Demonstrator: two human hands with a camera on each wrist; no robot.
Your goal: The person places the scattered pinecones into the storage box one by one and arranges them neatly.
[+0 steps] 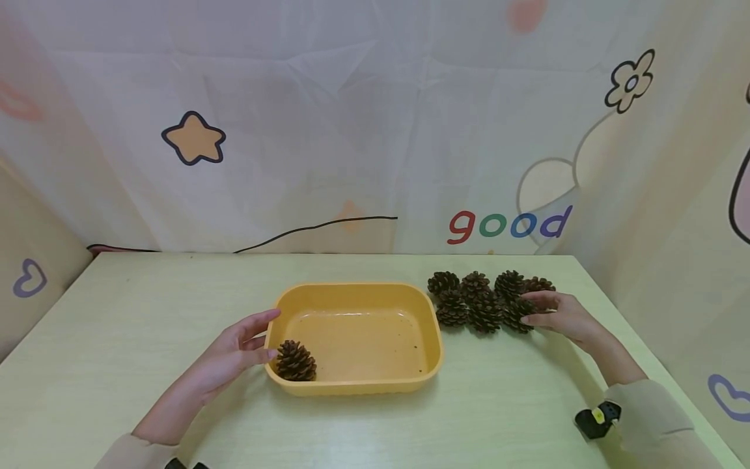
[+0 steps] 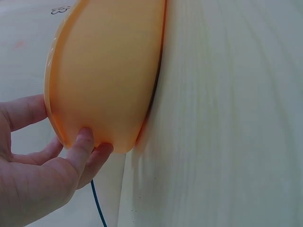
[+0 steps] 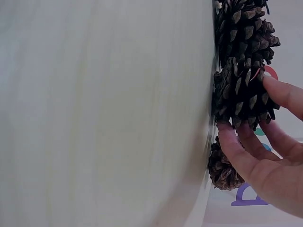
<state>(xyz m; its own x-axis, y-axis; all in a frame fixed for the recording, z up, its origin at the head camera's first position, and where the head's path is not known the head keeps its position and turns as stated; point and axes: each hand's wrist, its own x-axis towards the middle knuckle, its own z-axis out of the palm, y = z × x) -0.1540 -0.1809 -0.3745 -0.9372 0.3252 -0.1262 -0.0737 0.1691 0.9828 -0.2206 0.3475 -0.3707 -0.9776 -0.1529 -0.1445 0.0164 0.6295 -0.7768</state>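
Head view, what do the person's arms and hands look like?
The left hand and right hand are ungloved. The pale beige fabric left sleeve and right sleeve match. By the right sleeve's end is a small, blocky black device with a yellow patch; black parts by the left sleeve are partly cut off.

Word "good" [image 1: 513, 227], red, green, blue, purple letters, on pale backdrop [image 1: 375, 143]

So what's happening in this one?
A person has both hands at work. The left hand holds the left end of a yellow tray, which has one cone in its near left corner. The right hand grips a second cone to the right of the tray, right next to the other cones grouped on the table.
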